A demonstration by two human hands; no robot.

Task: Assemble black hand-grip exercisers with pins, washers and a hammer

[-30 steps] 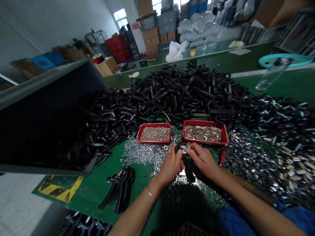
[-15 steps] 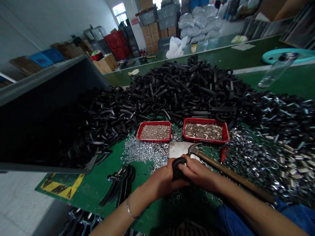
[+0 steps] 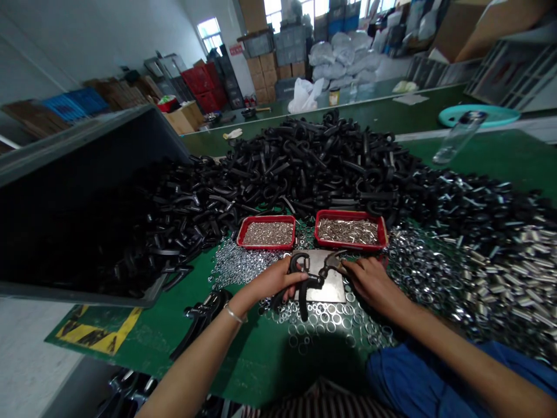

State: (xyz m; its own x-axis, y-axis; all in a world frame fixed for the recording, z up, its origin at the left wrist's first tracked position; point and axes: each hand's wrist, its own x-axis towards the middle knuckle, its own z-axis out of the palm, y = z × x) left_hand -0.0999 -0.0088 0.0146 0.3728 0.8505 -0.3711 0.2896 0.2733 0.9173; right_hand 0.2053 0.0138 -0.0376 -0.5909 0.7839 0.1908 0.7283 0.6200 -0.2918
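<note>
Closed round a black, curved clamp-shaped part (image 3: 315, 283) (silvery coil spring (image 3: 307, 264) seemingly seated), our left hand (image 3: 282, 278) is holding it at a flat metal plate (image 3: 333, 291), our right hand (image 3: 375, 283) clasping a wooden-handled claw hammer (image 3: 332, 265), a black heap (image 3: 322, 151) apparently waiting.

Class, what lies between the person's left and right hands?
In the head view, a black spring-fitted part and a hammer head lie between them, over a metal plate.

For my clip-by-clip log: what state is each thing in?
Left hand: closed on black part
Black part: held
Right hand: closed on hammer handle
Hammer: held near head
Metal plate: flat, partly covered
Left red tray: filled
Right red tray: filled
Grey crate: tipped
Bottle: capped
</note>
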